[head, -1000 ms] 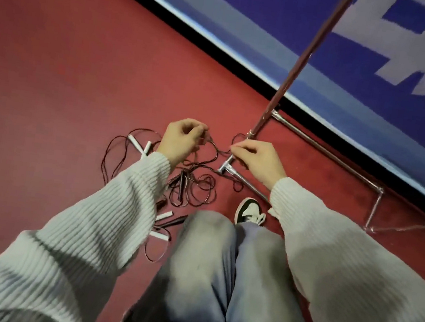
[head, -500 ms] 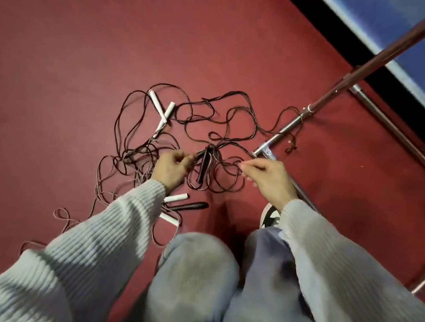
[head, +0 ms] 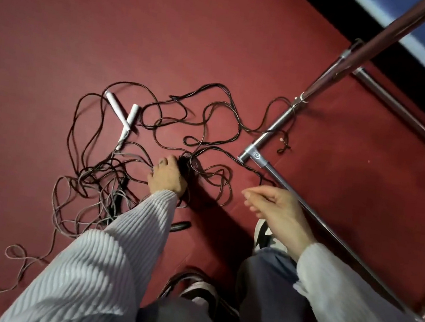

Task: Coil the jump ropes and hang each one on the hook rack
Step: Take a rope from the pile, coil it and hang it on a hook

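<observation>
- Your left hand [head: 168, 177] is down on the red floor [head: 62, 17], in the middle of the tangle of jump ropes [head: 172, 128]. Its fingers are curled around a dark handle [head: 184, 166] and the cords bunched there, so it is grasping that handle.
- Your right hand [head: 275, 208] hangs above the floor just right of the tangle, apart from it. Its fingers are loosely bent with the tips close together; motion blur hides whether a thin cord lies between them, so I cannot tell if it is holding anything.
- The jump ropes lie uncoiled on the floor, looping from near the base of the rack [head: 270, 133] across to the lower left, where a grey cord [head: 15, 256] trails out toward the edge of view.
- Two white handles [head: 126, 116] lie crossed at the upper left of the tangle, well apart from your left hand.
- Another dark handle [head: 180, 226] lies on the floor just beside your left sleeve [head: 110, 255].
- One loop of cord drapes over the rack's metal base bar, near the foot of its upright pole [head: 357, 53].
- Your shoes [head: 264, 233] stand on the floor below the tangle, one just under your right hand.
</observation>
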